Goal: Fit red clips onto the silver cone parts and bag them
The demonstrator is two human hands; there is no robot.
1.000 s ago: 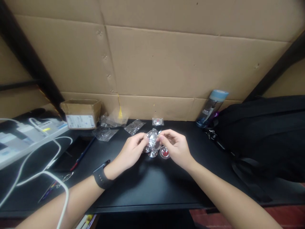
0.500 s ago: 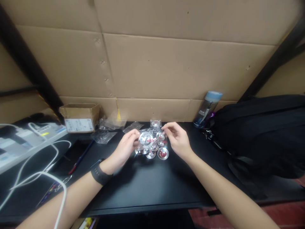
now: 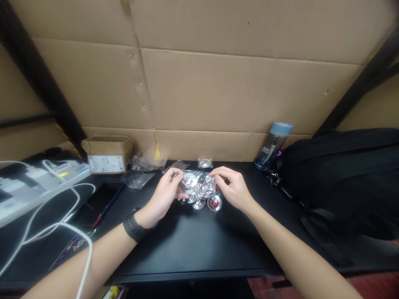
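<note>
Between my hands a clear plastic bag (image 3: pixel 203 181) is stretched over a cluster of silver discs, which look like small finger cymbals. My left hand (image 3: pixel 164 191) pinches the bag's left side, beside a large cymbal seen through the film. At its upper right edge the bag is pinched by the thumb and fingers of my right hand (image 3: pixel 233 187). Just below lie a loose finger cymbal (image 3: pixel 215 203) with red in its middle and another cymbal (image 3: pixel 198 204), partly covered. Farther back rests a small bagged cymbal (image 3: pixel 205 162).
Crumpled clear bags (image 3: pixel 137 177) lie by an open cardboard box (image 3: pixel 107 153) at the back left. A white power strip (image 3: pixel 46 182) with cables, a dark tablet-like slab (image 3: pixel 96 203) and a pen are left. A water bottle (image 3: pixel 272 147) and black backpack (image 3: pixel 343 178) stand right.
The plastic bag now lies spread more between my hands, covering more of the cymbals. My right hand's fingers have come closer over the bag's edge. The view has shifted slightly.
</note>
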